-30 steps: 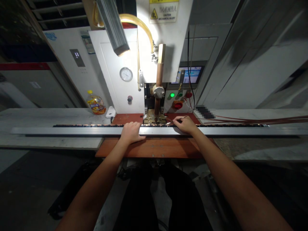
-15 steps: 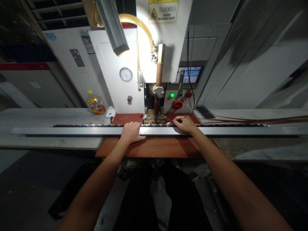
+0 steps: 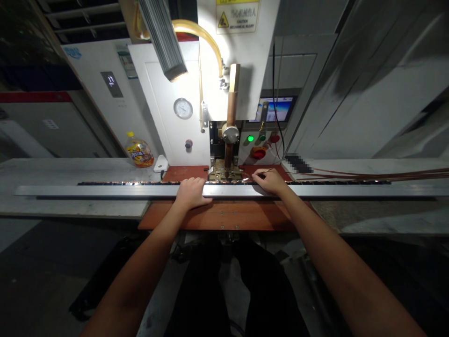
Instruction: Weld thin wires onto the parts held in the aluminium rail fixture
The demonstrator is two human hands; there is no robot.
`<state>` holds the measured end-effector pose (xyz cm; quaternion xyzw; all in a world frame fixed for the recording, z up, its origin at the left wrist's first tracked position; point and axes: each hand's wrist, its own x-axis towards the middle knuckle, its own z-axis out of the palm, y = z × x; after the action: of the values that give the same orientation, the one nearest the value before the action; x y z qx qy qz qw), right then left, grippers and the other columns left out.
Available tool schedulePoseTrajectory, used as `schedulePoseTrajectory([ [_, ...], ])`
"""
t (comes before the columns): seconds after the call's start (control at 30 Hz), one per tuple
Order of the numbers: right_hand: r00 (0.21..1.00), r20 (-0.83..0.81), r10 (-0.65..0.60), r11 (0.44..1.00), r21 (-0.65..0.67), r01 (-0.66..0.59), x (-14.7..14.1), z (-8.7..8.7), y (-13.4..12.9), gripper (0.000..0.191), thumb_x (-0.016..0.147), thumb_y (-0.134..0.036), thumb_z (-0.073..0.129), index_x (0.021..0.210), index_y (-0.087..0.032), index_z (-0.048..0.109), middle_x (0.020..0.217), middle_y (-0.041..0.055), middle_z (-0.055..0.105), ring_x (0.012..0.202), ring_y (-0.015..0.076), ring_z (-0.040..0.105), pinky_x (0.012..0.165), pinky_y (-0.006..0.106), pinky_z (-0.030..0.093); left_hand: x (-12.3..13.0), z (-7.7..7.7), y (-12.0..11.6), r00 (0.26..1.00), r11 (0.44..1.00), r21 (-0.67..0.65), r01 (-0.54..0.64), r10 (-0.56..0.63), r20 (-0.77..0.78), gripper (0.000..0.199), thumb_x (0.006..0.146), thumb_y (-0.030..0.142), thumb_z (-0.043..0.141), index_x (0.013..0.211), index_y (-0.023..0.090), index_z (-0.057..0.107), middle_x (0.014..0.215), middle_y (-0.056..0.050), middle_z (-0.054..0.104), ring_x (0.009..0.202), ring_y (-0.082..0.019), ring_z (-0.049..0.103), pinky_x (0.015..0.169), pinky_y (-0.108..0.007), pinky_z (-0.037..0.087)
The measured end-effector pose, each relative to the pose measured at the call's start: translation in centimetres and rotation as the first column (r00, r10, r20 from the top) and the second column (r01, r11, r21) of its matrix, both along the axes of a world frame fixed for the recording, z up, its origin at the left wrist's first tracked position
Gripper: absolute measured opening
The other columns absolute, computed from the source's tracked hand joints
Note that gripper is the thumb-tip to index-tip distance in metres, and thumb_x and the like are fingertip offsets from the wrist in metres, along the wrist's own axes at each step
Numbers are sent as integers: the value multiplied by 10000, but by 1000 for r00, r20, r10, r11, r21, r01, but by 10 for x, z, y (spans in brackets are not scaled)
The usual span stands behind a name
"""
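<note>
A long silvery metal bar lies across the bench, with a dark strip bearing coppery pieces along its far edge. My left hand is wrapped over the bar, left of the machine's copper electrode, with its thumb on the near side. On the right, my right hand rests at the bar's far edge, its fingers pinched round a thin copper-coloured wire that points toward the electrode tip. Metal clamp blocks sit just behind the bar, below the electrode.
The white machine stands close behind the bar, with a lit screen and red knob at its right. A yellow-capped bottle is at the left. Long brown rods lie at the right. A wooden board forms the near edge.
Both hands hold the same places. The machine's screen picture has changed, and digits now show on the panel of the white cabinet at the left.
</note>
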<state>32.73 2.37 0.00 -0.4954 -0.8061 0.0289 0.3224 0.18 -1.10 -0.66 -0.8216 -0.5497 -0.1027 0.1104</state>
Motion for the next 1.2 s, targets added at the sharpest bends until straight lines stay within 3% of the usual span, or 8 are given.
schedulePoseTrajectory([
  [1.2, 993, -107, 41, 997, -67, -48, 1, -1, 16, 296, 865, -322, 515, 683, -197, 713, 794, 73, 762, 774, 218, 688, 769, 300, 490, -1, 5, 16, 997, 997, -82, -8, 1, -82, 583, 706, 698, 628, 1022, 207, 621, 1096, -119, 715, 986, -339, 665, 785, -412, 492],
])
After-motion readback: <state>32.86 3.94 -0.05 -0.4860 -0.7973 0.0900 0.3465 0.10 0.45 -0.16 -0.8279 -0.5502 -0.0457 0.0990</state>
